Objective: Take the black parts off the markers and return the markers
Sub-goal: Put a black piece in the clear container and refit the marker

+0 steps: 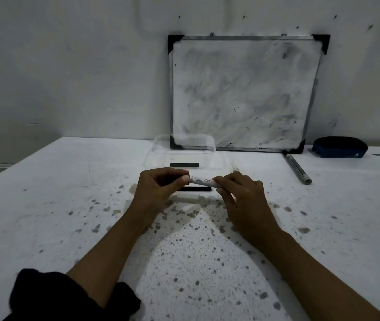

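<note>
Both hands hold one white marker [204, 181] above the speckled table [323, 216], its long axis lying level, left to right. The left hand [158, 188] pinches the left end with fingers closed on it, while the right hand [240, 195] grips the right end. A black part [184, 165] lies in the clear tray [218, 156] beyond.

You hold a white marker [204, 181] level between both hands above the speckled table [45, 216], your left hand [158, 188] pinching one end and your right hand [237, 195] the other. Two black parts lie beyond (one [184, 165] inside the clear tray [216, 156], one [198, 189] just under the marker).
</note>
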